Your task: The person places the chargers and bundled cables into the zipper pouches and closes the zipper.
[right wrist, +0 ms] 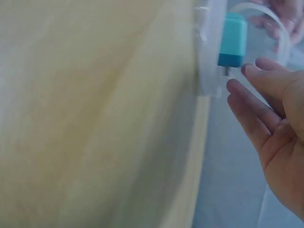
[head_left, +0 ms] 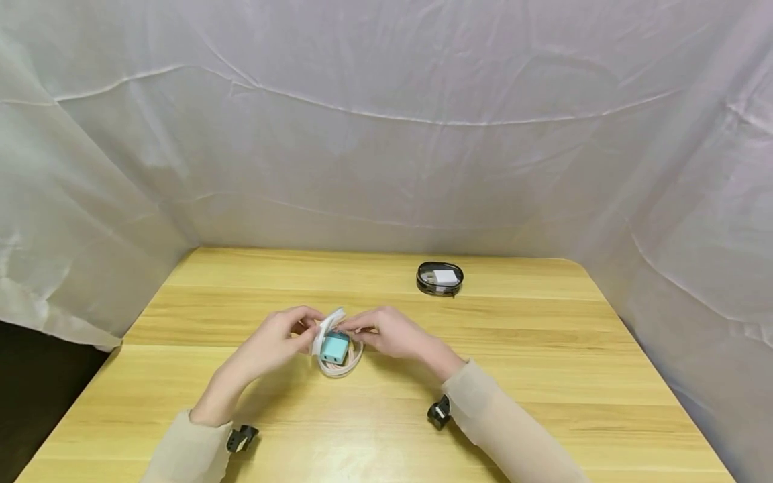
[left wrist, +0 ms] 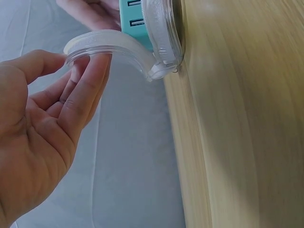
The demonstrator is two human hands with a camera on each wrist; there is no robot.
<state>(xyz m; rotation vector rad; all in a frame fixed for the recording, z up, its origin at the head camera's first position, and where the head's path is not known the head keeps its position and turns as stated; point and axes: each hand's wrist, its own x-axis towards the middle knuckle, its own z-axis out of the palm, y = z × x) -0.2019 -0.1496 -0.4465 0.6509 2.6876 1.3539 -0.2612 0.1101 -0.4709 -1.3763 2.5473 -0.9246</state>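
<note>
A small clear zip case with a white rim (head_left: 339,373) lies unzipped on the table, its lid (left wrist: 111,40) raised. In it sits a teal charger plug (head_left: 335,349), beside what looks like a pale coiled cable. My left hand (head_left: 274,342) pinches the raised lid's edge between thumb and fingers. From the other side my right hand (head_left: 389,332) reaches to the case. The right wrist view shows that hand's thumb and fingers (right wrist: 249,107) extended just off the plug's prongs, with a gap between them and nothing held.
Farther back on the wooden table (head_left: 513,376) stands an oval black-rimmed clear case (head_left: 439,279) with a white charger plug inside. Pale cloth (head_left: 386,168) hangs behind the table and along both sides.
</note>
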